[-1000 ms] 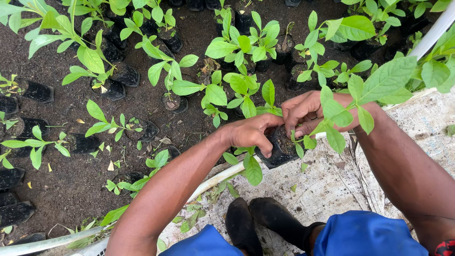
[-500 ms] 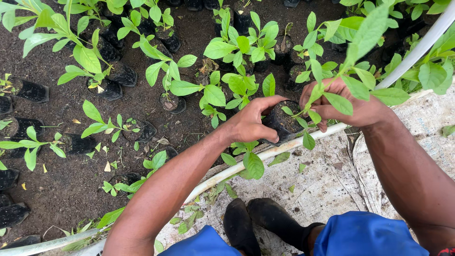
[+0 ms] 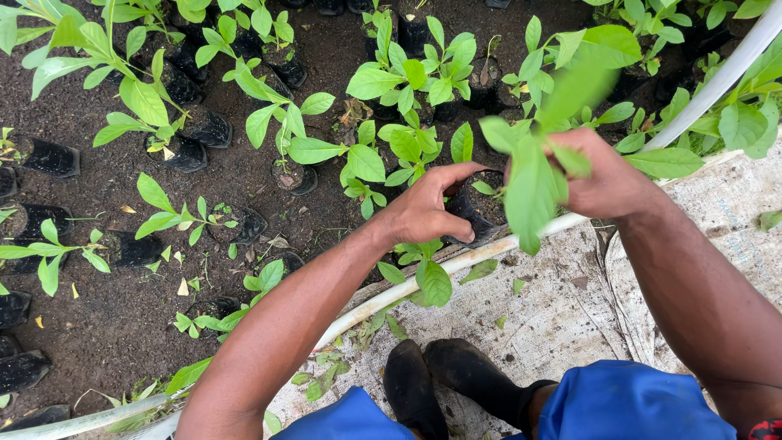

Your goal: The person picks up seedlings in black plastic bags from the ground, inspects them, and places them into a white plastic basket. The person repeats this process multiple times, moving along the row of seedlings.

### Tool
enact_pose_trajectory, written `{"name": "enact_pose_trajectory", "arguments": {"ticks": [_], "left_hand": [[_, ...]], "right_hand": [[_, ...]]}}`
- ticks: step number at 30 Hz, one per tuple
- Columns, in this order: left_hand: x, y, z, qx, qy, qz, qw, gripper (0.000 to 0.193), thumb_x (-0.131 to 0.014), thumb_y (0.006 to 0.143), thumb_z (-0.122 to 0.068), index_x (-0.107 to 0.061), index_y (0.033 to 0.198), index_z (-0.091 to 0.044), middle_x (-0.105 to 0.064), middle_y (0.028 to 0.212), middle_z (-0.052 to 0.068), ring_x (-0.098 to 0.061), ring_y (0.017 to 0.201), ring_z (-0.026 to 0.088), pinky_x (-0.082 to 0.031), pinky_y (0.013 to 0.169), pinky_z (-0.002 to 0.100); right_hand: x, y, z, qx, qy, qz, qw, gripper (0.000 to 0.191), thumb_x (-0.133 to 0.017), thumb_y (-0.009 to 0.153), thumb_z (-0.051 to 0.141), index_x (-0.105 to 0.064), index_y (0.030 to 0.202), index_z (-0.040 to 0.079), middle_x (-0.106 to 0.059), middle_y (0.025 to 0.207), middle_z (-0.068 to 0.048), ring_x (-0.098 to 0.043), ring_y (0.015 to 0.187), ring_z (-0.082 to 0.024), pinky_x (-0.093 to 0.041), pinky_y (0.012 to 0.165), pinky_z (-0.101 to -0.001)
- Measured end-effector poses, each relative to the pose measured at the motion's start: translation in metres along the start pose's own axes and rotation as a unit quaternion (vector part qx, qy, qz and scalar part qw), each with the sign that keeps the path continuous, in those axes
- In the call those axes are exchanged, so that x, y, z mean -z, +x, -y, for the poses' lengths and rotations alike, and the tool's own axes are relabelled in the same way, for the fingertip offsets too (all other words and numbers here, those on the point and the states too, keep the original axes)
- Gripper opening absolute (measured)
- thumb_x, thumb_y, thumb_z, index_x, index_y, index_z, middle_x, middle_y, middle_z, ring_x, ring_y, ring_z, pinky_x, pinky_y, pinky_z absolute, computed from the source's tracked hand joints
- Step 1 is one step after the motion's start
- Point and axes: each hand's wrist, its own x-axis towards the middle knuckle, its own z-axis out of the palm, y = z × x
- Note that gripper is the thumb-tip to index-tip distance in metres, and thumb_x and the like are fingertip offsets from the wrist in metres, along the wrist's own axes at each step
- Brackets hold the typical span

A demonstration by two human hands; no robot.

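Note:
My left hand [image 3: 423, 213] and my right hand [image 3: 604, 181] grip a black nursery bag [image 3: 482, 209] of soil from either side. The bag hangs just above the white pipe [image 3: 456, 262] and holds a green seedling [image 3: 547, 147] whose leaves cover part of my right hand. Both hands are wrapped around the bag's sides, thumbs on the rim.
Many potted seedlings in black bags [image 3: 183, 153] stand on dark soil [image 3: 106, 318] to the left and behind. A worn grey sheet [image 3: 570, 310] lies under my black boots [image 3: 456, 383]. A second white pipe [image 3: 717, 81] runs diagonally at the upper right.
Both hands have carried the bagged seedling upward and away from me, over the white pipe toward the soil bed. The seedling's leaves now swing higher in view.

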Motion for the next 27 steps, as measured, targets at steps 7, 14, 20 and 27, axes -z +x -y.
{"name": "enact_pose_trajectory", "arguments": {"ticks": [7, 14, 20, 27], "left_hand": [[-0.001, 0.001, 0.004, 0.019, -0.017, -0.025, 0.999, 0.079, -0.079, 0.063, 0.001, -0.056, 0.139, 0.001, -0.070, 0.119, 0.007, -0.067, 0.109, 0.015, -0.056, 0.099, 0.033], [0.001, 0.003, 0.010, -0.043, 0.020, -0.096, 0.994, 0.082, -0.085, 0.064, 0.001, -0.054, 0.140, 0.002, -0.067, 0.123, 0.009, -0.065, 0.113, 0.018, -0.055, 0.103, 0.036], [-0.012, 0.020, 0.012, -0.066, -0.068, -0.155, 0.983, 0.083, -0.086, 0.069, 0.002, -0.049, 0.144, 0.000, -0.067, 0.126, 0.007, -0.067, 0.114, 0.016, -0.056, 0.105, 0.034], [-0.052, 0.049, 0.012, -0.033, -0.062, -0.119, 0.990, 0.074, -0.083, 0.073, 0.011, -0.051, 0.139, 0.003, -0.067, 0.121, 0.008, -0.069, 0.106, 0.015, -0.060, 0.096, 0.033]], "right_hand": [[0.007, 0.000, -0.009, 0.043, 0.013, -0.015, 0.999, 0.012, -0.064, 0.099, 0.003, -0.071, 0.107, -0.001, -0.075, 0.095, -0.006, -0.075, 0.083, -0.011, -0.064, 0.075, -0.0253], [0.035, -0.023, -0.036, -0.105, -0.043, 0.058, 0.992, 0.016, -0.071, 0.083, -0.003, -0.071, 0.099, 0.001, -0.077, 0.083, -0.009, -0.075, 0.067, -0.017, -0.064, 0.062, -0.0355], [0.011, -0.068, -0.092, -0.026, -0.300, 0.215, 0.929, 0.023, -0.072, 0.069, -0.006, -0.078, 0.087, 0.007, -0.080, 0.104, -0.008, -0.075, 0.097, -0.022, -0.060, 0.082, -0.0391], [0.027, -0.100, -0.103, -0.377, -0.256, 0.027, 0.890, 0.031, -0.074, 0.090, 0.033, -0.074, 0.108, 0.007, -0.078, 0.088, -0.015, -0.075, 0.074, -0.021, -0.060, 0.074, -0.0445]]}}
